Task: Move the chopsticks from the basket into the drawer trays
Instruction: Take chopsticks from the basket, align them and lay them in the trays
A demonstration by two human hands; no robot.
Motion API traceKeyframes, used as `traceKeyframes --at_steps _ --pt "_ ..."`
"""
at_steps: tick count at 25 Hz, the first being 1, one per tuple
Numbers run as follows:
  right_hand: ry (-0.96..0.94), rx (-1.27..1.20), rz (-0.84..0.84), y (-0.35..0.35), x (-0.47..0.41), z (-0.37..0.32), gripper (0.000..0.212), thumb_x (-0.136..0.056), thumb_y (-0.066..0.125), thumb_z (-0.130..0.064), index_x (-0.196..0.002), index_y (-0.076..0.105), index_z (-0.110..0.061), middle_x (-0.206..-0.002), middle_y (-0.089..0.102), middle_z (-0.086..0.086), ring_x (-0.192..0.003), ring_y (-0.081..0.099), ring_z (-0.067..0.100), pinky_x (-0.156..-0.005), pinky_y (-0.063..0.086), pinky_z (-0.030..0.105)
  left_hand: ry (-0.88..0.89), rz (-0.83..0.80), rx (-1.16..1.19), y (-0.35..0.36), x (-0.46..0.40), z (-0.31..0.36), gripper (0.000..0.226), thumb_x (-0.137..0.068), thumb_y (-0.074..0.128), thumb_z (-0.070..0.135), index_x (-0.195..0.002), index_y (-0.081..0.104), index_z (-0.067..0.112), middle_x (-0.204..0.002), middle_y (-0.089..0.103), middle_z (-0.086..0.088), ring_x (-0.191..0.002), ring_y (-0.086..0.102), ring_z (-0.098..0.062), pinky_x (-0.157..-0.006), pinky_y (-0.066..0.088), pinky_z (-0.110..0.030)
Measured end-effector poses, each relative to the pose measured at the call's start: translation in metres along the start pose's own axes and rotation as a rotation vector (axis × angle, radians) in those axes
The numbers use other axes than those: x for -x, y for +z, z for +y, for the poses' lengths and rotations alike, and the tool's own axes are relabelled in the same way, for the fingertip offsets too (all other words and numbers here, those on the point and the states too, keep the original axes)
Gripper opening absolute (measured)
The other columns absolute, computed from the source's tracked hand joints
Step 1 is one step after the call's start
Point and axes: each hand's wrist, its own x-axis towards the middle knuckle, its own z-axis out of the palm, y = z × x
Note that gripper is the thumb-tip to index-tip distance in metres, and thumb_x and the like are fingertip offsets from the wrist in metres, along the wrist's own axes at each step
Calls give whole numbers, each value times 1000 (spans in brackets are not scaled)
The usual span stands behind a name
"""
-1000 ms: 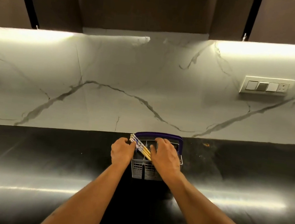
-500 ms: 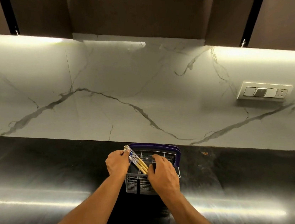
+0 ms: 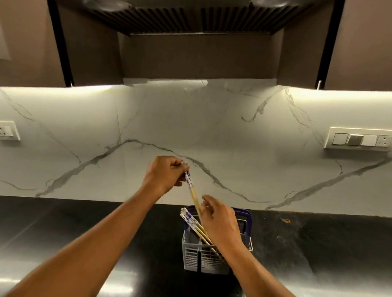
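Note:
A grey cutlery basket (image 3: pixel 203 260) with a purple handle stands on the black countertop near the wall. Several bamboo chopsticks (image 3: pixel 192 222) with blue-and-white tops lean out of it to the left. My left hand (image 3: pixel 165 175) is raised above the basket, pinched on the patterned top of one chopstick (image 3: pixel 193 193) that hangs down toward the basket. My right hand (image 3: pixel 220 221) hovers over the basket with fingers spread beside that chopstick's lower part; I cannot see whether they touch it. No drawer or tray is in view.
The glossy black countertop (image 3: pixel 55 242) runs left and right. Behind it rises a white marble backsplash with a socket (image 3: pixel 4 129) at left and a switch panel (image 3: pixel 361 141) at right. A range hood (image 3: pixel 182 11) and dark cabinets hang overhead.
My left hand has risen from the basket's rim, drawing one chopstick up and out of the bundle. My right hand has lifted off the basket. The view has tilted upward.

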Motion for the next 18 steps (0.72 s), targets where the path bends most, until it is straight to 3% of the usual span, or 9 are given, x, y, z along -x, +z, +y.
traceKeyframes --at_steps 2,3,7,11,14,18 --pt "-66 -41 34 -8 3 -19 23 -99 57 -26 -118 67 -19 -87 67 -9 -65 61 1 -54 46 10 47 -73 51 -15 6 38 11 -93 68 15 -84 74 11 -81 76 -12 -66 75 -15 -63 63 -28" --pt "-87 -74 56 -13 6 -28 18 -99 57 -25 -111 69 -18 -81 65 -11 -60 59 2 -52 45 11 62 -91 60 -22 11 54 9 -93 68 14 -89 74 9 -82 76 -12 -65 75 -15 -62 63 -27" --pt "-49 -257 105 -37 14 -60 14 -95 63 -21 -104 73 -18 -82 70 -4 -67 65 11 -60 53 19 123 -115 76 -41 29 99 14 -93 67 13 -102 73 5 -87 75 -14 -66 74 -14 -59 61 -23" --pt "-19 -384 64 -64 22 -83 11 -92 67 -15 -99 75 -17 -86 74 -3 -80 71 15 -69 58 20 235 -96 84 -50 45 126 28 -92 67 12 -119 69 19 -93 76 -12 -79 76 -25 -66 63 -28" --pt "-15 -447 49 -81 30 -92 11 -91 69 -13 -99 76 -14 -87 76 2 -83 73 18 -80 61 29 284 -100 99 -53 54 142 24 -92 68 12 -115 73 17 -92 77 -11 -74 76 -23 -63 62 -26" --pt "16 -501 24 -98 42 -98 11 -88 71 -12 -98 77 -10 -88 77 5 -85 74 22 -82 61 33 305 -149 107 -49 65 157 19 -92 67 12 -109 74 19 -90 77 -10 -66 75 -19 -58 60 -24"
